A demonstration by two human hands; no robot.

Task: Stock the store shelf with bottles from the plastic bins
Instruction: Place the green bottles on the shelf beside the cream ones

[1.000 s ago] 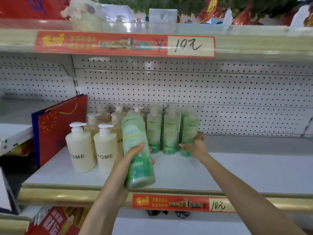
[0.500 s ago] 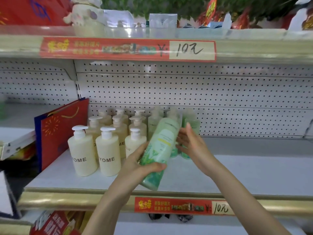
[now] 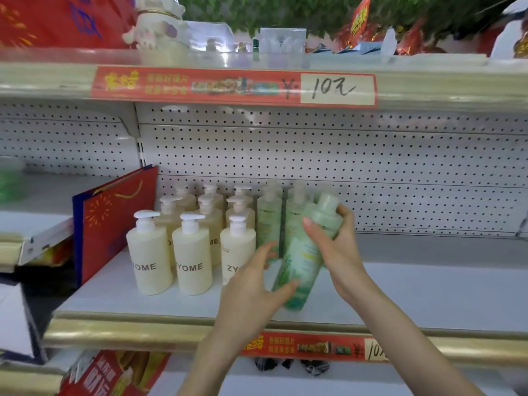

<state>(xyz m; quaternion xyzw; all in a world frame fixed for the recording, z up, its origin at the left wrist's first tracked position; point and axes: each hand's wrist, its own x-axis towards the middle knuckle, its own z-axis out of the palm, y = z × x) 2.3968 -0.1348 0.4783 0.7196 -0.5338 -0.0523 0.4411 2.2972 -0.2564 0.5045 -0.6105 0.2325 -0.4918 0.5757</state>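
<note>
A green bottle (image 3: 304, 258) is tilted over the white shelf (image 3: 414, 292), its cap leaning to the right. My right hand (image 3: 338, 247) grips its upper part near the cap. My left hand (image 3: 254, 287) holds its lower end, thumb against the bottle. Behind it stand a few more green bottles (image 3: 268, 221) in rows. To their left are several cream pump bottles (image 3: 150, 252) marked ZYOME.
A red gift bag (image 3: 111, 221) leans at the left end of the shelf. The perforated back panel (image 3: 371, 172) rises behind, and the upper shelf edge (image 3: 234, 85) carries a red price strip. A gold front rail (image 3: 128, 330) runs along the shelf's front.
My right hand left the standing green bottles and took the held bottle's top. The bottle moved right and tilted, and the left hand slid toward its base.
</note>
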